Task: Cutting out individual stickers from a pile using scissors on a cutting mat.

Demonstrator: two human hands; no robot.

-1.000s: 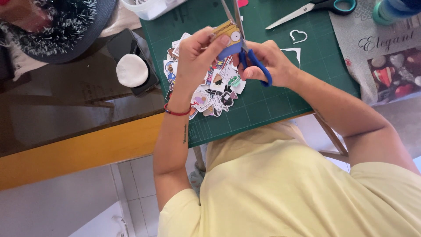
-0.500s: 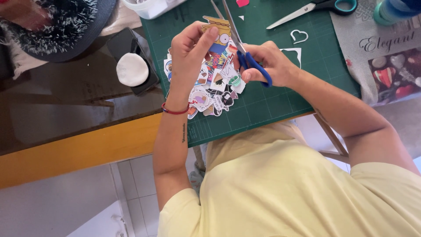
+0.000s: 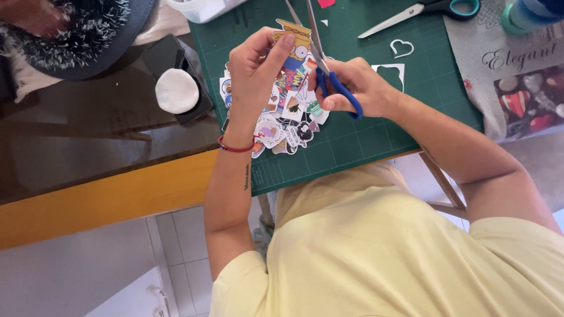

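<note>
Holding a yellow-headed cartoon paper cut-out (image 3: pixel 295 44) at upper centre of the frame, your left hand (image 3: pixel 254 73) pinches it between thumb and curled fingers, the index fingertip lying across the figure's top edge. A red cord bracelet (image 3: pixel 236 147) circles that wrist.

Your right hand (image 3: pixel 358 88) is closed through the loops of the blue-handled scissors (image 3: pixel 329 73); the thumb sits in one loop, the other fingers wrap the second. The steel blades stand parted in a narrow V, tips pointing to the top of the frame, and they meet the right edge of the cut-out just beside your left fingertips.

Below both hands, centre frame, a loose pile of colourful printed sticker cut-outs (image 3: pixel 285 120) lies on the dark green gridded cutting mat (image 3: pixel 364 147). The mat rests on a dark glass tabletop with a yellow wooden edge (image 3: pixel 106 202).

Upper right: a second pair of scissors with teal handles (image 3: pixel 420 12) lies on the mat, well apart from your hands. Near it sit a white paper heart outline (image 3: pixel 402 47) and a white paper scrap with a scooped notch (image 3: pixel 390 71).

Left of the mat: a round white pad (image 3: pixel 177 91) rests on a black flat object. Upper left corner: a dark fuzzy round item (image 3: pixel 76 35).
</note>
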